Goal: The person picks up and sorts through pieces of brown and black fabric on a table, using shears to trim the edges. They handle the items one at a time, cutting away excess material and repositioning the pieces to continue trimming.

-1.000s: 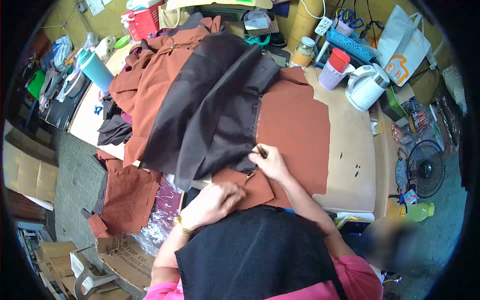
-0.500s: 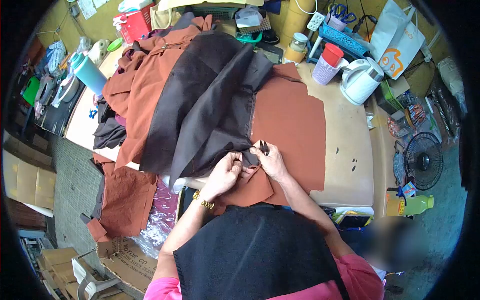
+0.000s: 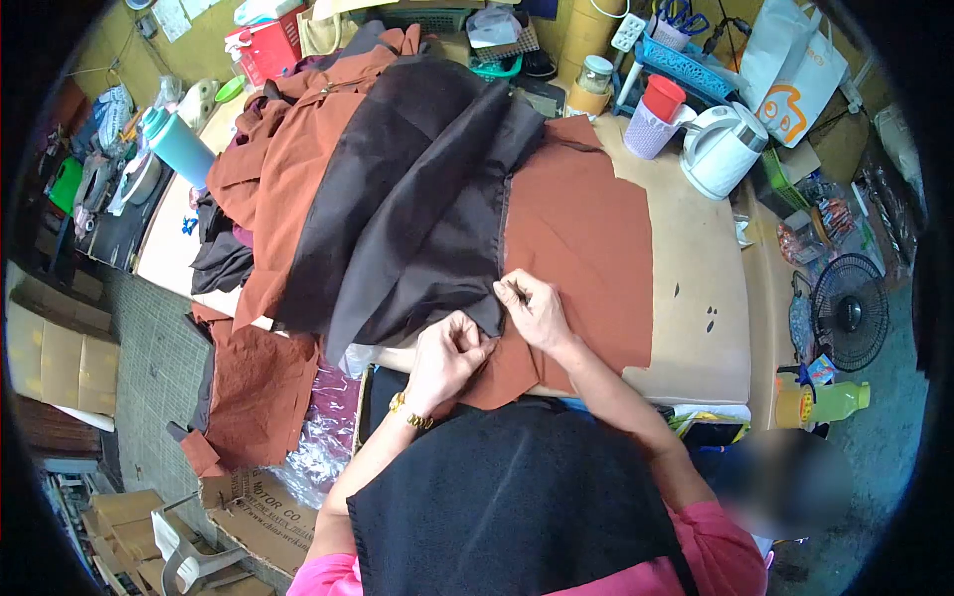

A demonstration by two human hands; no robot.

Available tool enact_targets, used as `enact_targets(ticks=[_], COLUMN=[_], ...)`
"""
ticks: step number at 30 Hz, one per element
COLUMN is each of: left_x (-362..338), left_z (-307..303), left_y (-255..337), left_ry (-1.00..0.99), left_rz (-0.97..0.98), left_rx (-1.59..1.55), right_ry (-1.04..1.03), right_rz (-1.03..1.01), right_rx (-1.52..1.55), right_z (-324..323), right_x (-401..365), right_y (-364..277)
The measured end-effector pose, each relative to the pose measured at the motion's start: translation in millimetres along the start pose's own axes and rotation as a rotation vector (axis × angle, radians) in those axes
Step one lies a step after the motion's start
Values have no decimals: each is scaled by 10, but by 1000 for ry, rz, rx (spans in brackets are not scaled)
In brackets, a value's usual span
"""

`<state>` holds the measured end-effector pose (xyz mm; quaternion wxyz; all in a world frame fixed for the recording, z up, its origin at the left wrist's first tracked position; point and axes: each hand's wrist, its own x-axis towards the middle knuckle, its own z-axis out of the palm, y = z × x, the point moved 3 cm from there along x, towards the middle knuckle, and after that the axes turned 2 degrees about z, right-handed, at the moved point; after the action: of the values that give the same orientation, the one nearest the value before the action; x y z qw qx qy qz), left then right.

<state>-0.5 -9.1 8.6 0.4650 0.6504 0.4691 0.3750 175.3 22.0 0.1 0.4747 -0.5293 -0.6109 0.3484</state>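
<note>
A dark, nearly black cloth (image 3: 422, 214) lies in folds along a rust-brown cloth (image 3: 586, 248) on the table. My left hand (image 3: 449, 360) is closed, thumb and fingers pinching the cloth near its lower corner, with a gold-coloured band at the wrist. Just up and right of it, my right hand (image 3: 537, 313) is closed with its fingertips on the edge of the dark cloth. A small dark object shows at the right hand's fingers, too little to name. Below the hands, a rust-brown flap (image 3: 507, 372) hangs toward my black apron (image 3: 517, 497).
More rust-brown cloth (image 3: 298, 179) is heaped at the left. A blue bottle (image 3: 179, 147) stands on the left edge. At the back right are a white kettle (image 3: 723, 149), a red cup (image 3: 662, 99) and a blue basket (image 3: 686, 79). A fan (image 3: 850, 313) stands at the right.
My right hand has moved slightly up along the dark cloth's edge, and my left hand slightly down, so they are further apart. The dark pointed tool tips at my right hand no longer show clearly.
</note>
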Motion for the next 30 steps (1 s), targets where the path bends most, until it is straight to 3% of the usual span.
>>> enact_targets(ticks=[2,4,6,8,9,12,18,22,26,29,30], left_x=[-112,-136,-146,-122,-97,-50,-21,-30,-64,-63,-71], left_z=[2,14,9,35,9,15,15,39,57,75,76], left_y=[-91,8,61,-12,84,-12,144,197,277,325,335], left_ry=[-43,-104,-162,-213,-251,-315,-359,-337,-284,-242,-221], left_rz=[-37,347,339,-231,-286,-283,-313,-280,-226,-197,-203], left_rx=[-33,129,175,-372,-454,-662,-747,-722,-659,-565,-505], right_ry=[-55,-84,-108,-47,9,147,97,98,89,97,51], right_rz=[24,-1,33,18,6,-44,-308,-381,-346,-235,-107], right_rx=[-102,-70,-74,-111,-152,-238,-629,-642,-640,-524,-401], right_z=[-60,-86,-100,-173,-225,-399,-572,-524,-484,-473,-453], right_x=[129,240,280,199,140,-107,-517,-647,-644,-596,-546], right_y=[93,173,171,45,-66,-220,-742,-763,-766,-735,-674])
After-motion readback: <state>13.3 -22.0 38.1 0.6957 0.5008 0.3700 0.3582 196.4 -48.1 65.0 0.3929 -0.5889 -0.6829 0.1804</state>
